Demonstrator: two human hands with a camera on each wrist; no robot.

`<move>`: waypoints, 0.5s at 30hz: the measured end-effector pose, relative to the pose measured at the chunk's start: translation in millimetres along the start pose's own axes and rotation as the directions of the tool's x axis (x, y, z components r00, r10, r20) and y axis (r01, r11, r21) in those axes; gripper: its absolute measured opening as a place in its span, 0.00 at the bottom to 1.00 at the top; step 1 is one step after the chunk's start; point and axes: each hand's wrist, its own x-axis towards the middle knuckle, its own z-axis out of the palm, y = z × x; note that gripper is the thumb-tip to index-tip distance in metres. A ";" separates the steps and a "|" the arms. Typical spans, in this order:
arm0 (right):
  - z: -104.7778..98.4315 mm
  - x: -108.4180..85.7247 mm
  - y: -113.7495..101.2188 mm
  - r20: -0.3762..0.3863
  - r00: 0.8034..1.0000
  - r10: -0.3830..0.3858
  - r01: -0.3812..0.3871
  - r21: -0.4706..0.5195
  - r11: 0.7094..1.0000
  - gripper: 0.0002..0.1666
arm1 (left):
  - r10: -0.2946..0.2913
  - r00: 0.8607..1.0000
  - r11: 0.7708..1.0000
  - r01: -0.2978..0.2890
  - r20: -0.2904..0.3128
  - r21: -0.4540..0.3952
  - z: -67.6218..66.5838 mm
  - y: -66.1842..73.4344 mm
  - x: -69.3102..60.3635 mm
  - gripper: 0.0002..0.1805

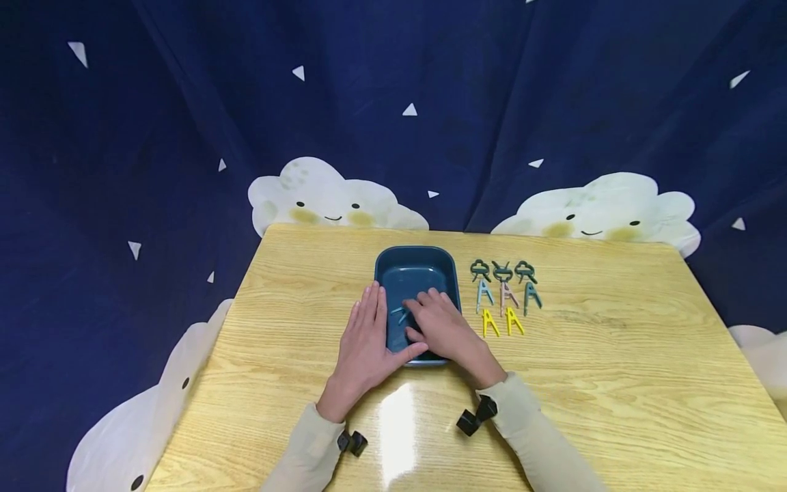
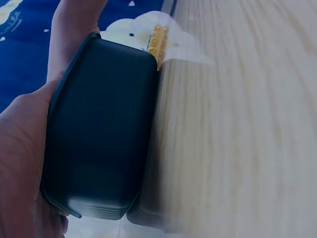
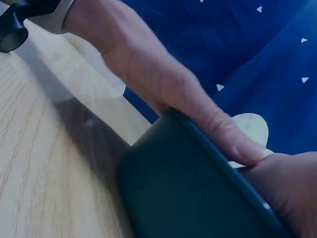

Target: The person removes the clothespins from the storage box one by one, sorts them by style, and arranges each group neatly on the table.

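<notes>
A dark blue rectangular plastic bin (image 1: 415,277) stands on the wooden table. My left hand (image 1: 364,338) rests along its left side with straight fingers, and the thumb reaches across the near rim. The left wrist view shows the hand against the bin wall (image 2: 106,124). My right hand (image 1: 443,328) reaches down into the bin, thumb and index finger apart. Beside those fingertips lies a light blue clothespin (image 1: 401,314) on the bin's floor. The bin wall (image 3: 193,188) hides the right fingertips in the right wrist view.
Right of the bin lie rows of clips: dark green cloud-shaped ones (image 1: 502,273), then a light blue clothespin (image 1: 484,295), a pink one (image 1: 507,295) and a teal one (image 1: 531,296). Two yellow clothespins (image 1: 490,322) lie nearest. A dark blue curtain (image 1: 369,102) hangs behind the table.
</notes>
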 end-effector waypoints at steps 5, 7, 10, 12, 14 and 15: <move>6.4 1.6 -1.1 0.023 1.000 -0.015 0.016 -0.043 0.999 0.29 | -0.003 1.000 1.000 0.003 0.005 -0.001 -0.4 -0.2 -0.4 0.72; 7.1 1.5 -1.4 0.030 0.999 -0.011 0.012 -0.045 0.999 0.27 | -0.002 1.000 1.000 0.002 0.004 -0.005 -0.5 0.0 -0.5 0.72; 6.8 1.1 -1.8 0.036 0.999 -0.001 0.002 -0.034 0.999 0.22 | -0.005 1.000 1.000 0.005 0.010 -0.011 -0.6 0.3 -0.3 0.72; 6.0 1.0 -2.1 0.035 0.999 -0.002 0.003 -0.028 1.000 0.19 | -0.004 1.000 1.000 0.004 0.010 -0.008 -0.6 0.3 -0.2 0.72; 5.2 0.8 -2.2 0.032 0.999 -0.009 0.009 -0.018 1.000 0.17 | -0.004 1.000 1.000 0.004 0.012 -0.006 -0.6 0.2 -0.1 0.72; 4.9 0.7 -2.1 0.028 0.999 -0.016 0.016 -0.017 1.000 0.16 | -0.007 1.000 1.000 0.007 0.015 -0.006 -0.7 0.1 -0.1 0.72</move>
